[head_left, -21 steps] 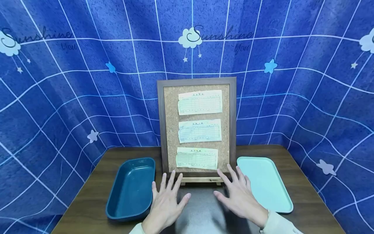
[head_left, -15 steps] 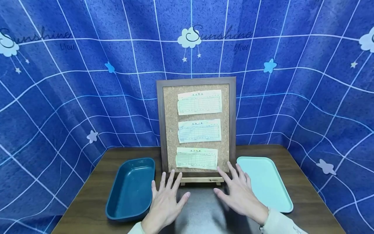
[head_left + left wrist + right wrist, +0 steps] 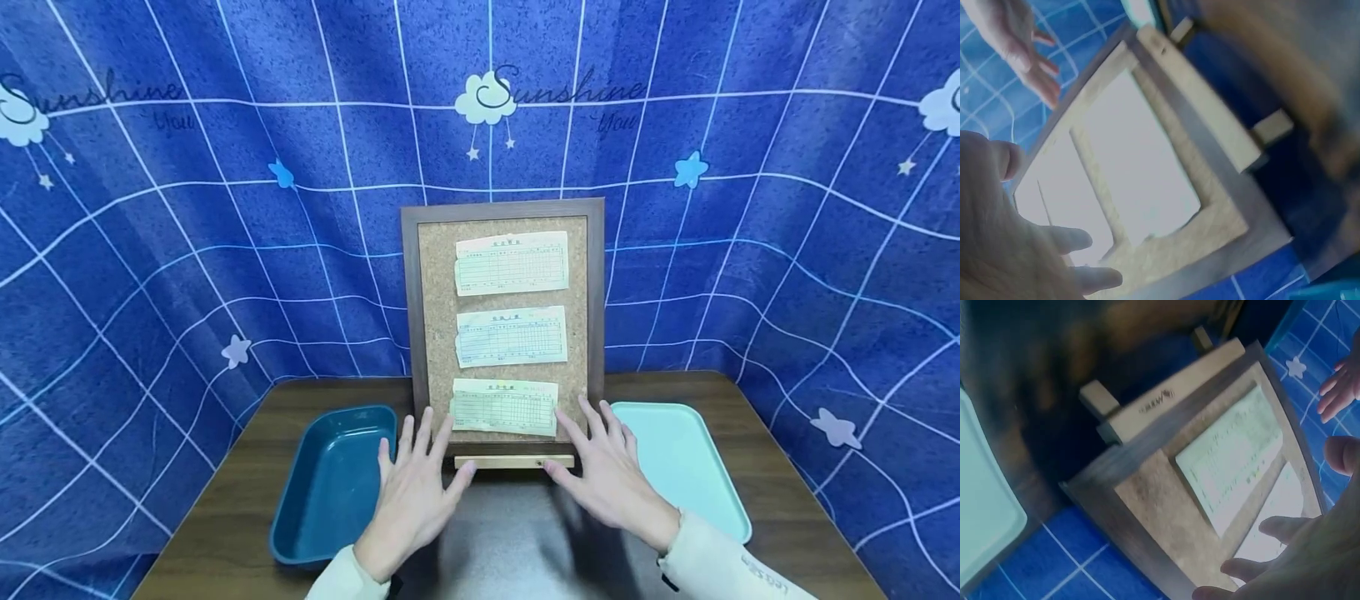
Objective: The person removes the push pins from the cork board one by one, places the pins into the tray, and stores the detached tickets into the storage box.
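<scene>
A framed corkboard [image 3: 442,333] leans upright on a small wooden easel [image 3: 513,462] at the back of the table. Three printed paper slips are on it, one above another: a top slip [image 3: 512,263], a middle slip [image 3: 512,337] and a bottom slip [image 3: 504,408]. My left hand [image 3: 414,496], fingers spread and holding nothing, hovers in front of the board's lower left corner. Mirroring it, my right hand [image 3: 609,475] spreads its fingers before the lower right corner. Both wrist views show the fingers apart, with the board beyond them.
On the left stands a deep dark teal tray [image 3: 281,517], close beside the left hand. A shallow mint tray [image 3: 738,508] lies at the right, partly behind the right hand. Blue patterned cloth [image 3: 337,208] hangs behind and on both sides of the table [image 3: 225,517].
Both hands have moved forward and up toward the board, their fingers still spread. The board, slips and trays stay where they were.
</scene>
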### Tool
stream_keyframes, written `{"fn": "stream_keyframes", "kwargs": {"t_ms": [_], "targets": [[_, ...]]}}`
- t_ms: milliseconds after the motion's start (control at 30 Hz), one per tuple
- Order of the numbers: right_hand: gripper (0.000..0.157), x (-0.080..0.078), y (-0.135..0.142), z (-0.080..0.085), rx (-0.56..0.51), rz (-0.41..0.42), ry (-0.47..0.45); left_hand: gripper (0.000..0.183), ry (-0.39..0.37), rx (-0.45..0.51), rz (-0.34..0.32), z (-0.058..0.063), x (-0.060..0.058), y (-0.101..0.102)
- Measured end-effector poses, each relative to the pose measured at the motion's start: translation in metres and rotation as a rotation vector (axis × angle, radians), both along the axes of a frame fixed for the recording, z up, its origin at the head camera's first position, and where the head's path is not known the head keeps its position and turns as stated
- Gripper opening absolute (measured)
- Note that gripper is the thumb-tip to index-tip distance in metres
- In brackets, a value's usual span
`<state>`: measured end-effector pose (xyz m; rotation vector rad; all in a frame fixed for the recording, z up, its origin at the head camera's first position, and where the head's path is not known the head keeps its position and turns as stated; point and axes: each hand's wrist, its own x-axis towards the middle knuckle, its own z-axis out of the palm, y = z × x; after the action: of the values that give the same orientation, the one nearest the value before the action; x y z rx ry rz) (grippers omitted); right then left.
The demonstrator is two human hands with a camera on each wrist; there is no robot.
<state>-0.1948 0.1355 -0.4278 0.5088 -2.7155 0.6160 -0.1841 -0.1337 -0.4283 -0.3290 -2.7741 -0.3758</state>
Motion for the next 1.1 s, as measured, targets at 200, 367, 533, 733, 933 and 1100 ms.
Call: {"fn": "stream_keyframes", "kwargs": {"t_ms": [200, 367, 533, 733, 933, 1100], "targets": [[0.073, -0.011, 0.003, 0.020, -0.024, -0.005, 0.000, 0.070, 0.071, 0.091, -0.016, 0.018, -0.013, -0.008], [0.071, -0.019, 0.003, 0.033, -0.044, -0.014, 0.028, 0.055, 0.212, 0.209, -0.120, 0.029, -0.022, -0.010], [0.068, -0.023, 0.001, 0.040, -0.092, -0.013, 0.044, 0.046, 0.338, 0.255, -0.200, 0.035, -0.028, -0.010], [0.060, -0.031, 0.001, 0.046, -0.195, 0.001, 0.148, 0.039, 0.381, 0.309, -0.277, 0.040, -0.040, -0.013], [0.049, -0.044, 0.004, 0.052, -0.228, 0.003, 0.260, 0.035, 0.403, 0.337, -0.315, 0.044, -0.054, -0.014], [0.042, -0.053, 0.001, 0.060, -0.240, 0.028, 0.315, 0.034, 0.429, 0.353, -0.304, 0.053, -0.065, -0.013]]}}
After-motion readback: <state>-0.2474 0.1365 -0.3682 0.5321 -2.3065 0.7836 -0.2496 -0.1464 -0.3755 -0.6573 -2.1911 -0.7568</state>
